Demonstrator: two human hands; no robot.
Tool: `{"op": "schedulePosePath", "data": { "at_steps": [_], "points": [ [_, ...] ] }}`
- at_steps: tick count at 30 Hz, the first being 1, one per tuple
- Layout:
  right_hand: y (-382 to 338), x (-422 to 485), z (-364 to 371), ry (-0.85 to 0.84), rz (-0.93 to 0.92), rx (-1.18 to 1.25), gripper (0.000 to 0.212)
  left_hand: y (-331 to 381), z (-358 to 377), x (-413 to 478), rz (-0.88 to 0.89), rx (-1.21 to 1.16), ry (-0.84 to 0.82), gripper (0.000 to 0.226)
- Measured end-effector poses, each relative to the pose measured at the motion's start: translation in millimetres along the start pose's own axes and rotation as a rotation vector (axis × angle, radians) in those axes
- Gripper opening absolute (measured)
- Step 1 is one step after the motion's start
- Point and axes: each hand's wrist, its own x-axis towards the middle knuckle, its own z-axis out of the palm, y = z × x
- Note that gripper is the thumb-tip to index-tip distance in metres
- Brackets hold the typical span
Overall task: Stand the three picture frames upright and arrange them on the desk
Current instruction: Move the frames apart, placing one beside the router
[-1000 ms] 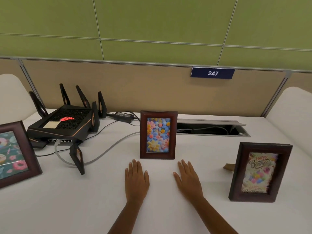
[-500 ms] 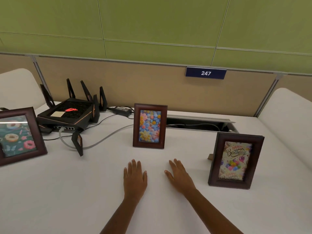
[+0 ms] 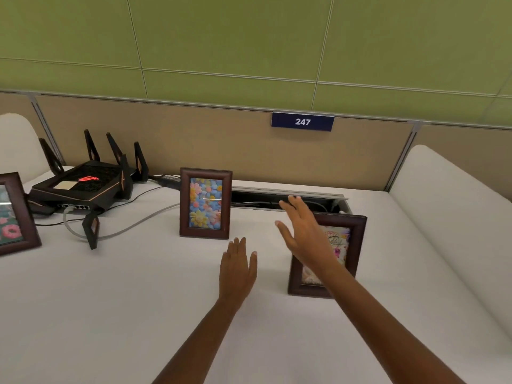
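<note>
Donut frame point(image 3: 13, 214) stands upright at the far left of the counter point(image 3: 110, 314), cut by the edge and well apart from both grips. Flower frame point(image 3: 205, 203) upright mid-counter. Your left grip point(image 3: 238, 268) lies flat and open just before its lower right corner. Your right grip point(image 3: 307, 239) is raised, fingers spread, holding nothing, and covers the left side of the upright birthday frame point(image 3: 356, 245); contact can't be told. Half a second ago it lay flat beside the left grip. Frames stand as before.
</note>
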Motion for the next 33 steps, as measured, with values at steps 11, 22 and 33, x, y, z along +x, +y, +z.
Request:
{"op": "schedulePosePath", "data": {
  "at_steps": [11,22,33],
  "points": [
    [96.3,-15.9,-60.3,0.275,0.240,0.150,0.049,61.7,31.0,3.9,0.080,-0.135,0.116,0.122],
    [147.7,-47.8,-22.7,0.017,0.541,0.446,0.061,63.3,56.2,-3.5,0.064,0.018,0.072,0.127],
    [154.4,-55.4,6.3,-0.292,0.737,1.049,0.026,50.8,59.1,-5.4,0.090,0.067,0.019,0.127]
  ]
}}
